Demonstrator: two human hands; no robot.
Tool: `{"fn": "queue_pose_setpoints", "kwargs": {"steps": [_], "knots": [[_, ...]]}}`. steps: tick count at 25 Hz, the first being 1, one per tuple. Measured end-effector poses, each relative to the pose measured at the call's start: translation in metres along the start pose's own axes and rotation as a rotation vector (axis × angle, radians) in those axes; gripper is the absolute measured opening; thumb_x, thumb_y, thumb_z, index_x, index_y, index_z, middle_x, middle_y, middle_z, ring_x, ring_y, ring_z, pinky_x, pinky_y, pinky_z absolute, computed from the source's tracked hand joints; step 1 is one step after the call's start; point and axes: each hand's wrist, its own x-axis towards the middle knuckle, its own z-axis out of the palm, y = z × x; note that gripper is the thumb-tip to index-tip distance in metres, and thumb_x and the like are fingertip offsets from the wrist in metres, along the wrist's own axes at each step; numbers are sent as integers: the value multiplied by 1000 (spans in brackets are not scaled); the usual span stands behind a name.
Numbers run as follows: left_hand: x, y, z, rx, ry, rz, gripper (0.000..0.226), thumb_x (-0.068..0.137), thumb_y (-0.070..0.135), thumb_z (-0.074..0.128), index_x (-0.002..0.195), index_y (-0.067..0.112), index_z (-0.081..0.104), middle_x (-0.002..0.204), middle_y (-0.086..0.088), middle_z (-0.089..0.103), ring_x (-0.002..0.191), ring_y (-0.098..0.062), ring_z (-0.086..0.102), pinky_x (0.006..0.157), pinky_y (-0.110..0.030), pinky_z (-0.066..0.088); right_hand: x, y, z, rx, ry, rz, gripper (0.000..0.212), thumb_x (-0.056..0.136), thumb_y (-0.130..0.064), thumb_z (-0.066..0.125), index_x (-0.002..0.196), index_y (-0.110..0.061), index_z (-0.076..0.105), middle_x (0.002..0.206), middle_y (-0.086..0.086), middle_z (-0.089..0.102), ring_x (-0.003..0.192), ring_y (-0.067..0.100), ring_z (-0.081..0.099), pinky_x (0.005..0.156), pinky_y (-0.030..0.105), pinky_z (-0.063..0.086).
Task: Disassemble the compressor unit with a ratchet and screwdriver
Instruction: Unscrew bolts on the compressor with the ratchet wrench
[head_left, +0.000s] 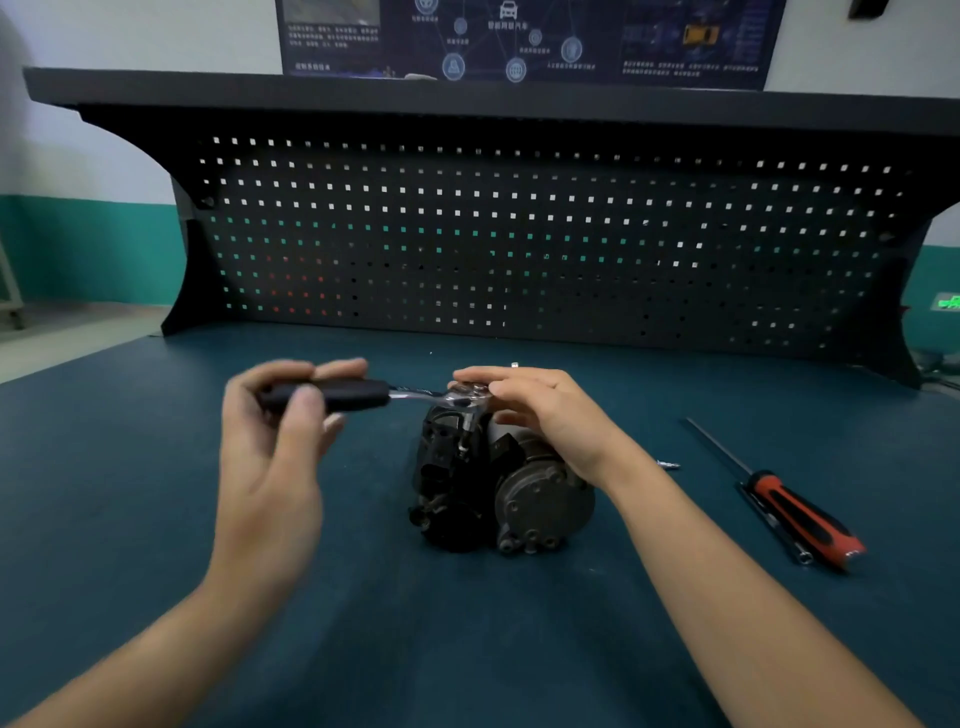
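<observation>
The desk (467, 649) is covered with a dark teal mat. Two bare forearms reach in from its near edge.

Toward the right edge lies the screwdriver (800, 512), with a red and black handle. Its shaft points away toward the far edge, and it is well apart from both hands.

The compressor unit (498, 488) rests at the middle of the desk, with its round end plate facing the near edge.

A small bright screw (667, 464) lies on the mat just right of the right forearm.

The left hand (270, 467) is left of the compressor unit. Its fingers and thumb are curled round the black grip of the ratchet (363, 395).

The ratchet lies level, and its chrome head (467, 399) sits on top of the compressor unit with a short socket running down into the housing.

The right hand (550, 415) is over that head. Its fingers lie nearly straight and together on the chrome head, with the thumb lower, beside the housing.

A tiny pale part (514, 365) sits on the mat just beyond the right hand. What it is cannot be told.

A dark pegboard (519, 234) stands along the far edge under a flat top shelf (467, 93). A dark blue poster (519, 36) hangs on the wall above.
</observation>
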Motion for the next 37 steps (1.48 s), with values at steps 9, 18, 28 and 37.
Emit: {"fn": "queue_pose_setpoints", "kwargs": {"steps": [9, 18, 28, 37], "knots": [[43, -24, -2, -205, 135, -420, 17, 102, 23, 35, 93, 27, 49, 100, 7, 70, 90, -11, 66, 75, -35, 49, -1, 1, 1, -13, -29, -24, 19, 86, -22, 64, 91, -39, 69, 88, -19, 71, 87, -7, 63, 82, 11, 47], [48, -26, 8, -345, 134, -468, 16, 101, 25, 39, 87, 28, 46, 119, 5, 63, 105, -14, 63, 85, -44, 47, -1, 7, 3, -23, 84, -80, 20, 87, -20, 63, 99, -36, 65, 76, -18, 70, 77, -3, 64, 75, 7, 45], [-3, 3, 4, -284, 52, -304, 14, 91, 28, 48, 87, 39, 56, 120, 12, 65, 111, -9, 61, 81, -42, 49, -2, 5, 1, 22, 58, -93, 23, 86, -13, 63, 89, -35, 71, 79, -7, 72, 84, -1, 64, 84, 15, 47], [67, -38, 15, -358, 64, -647, 19, 100, 27, 41, 84, 22, 49, 101, 6, 68, 100, -9, 62, 93, -41, 44, 1, 9, 2, 61, 129, -92, 14, 82, -12, 69, 85, -26, 70, 81, -14, 72, 79, -3, 64, 70, 8, 46]]}}
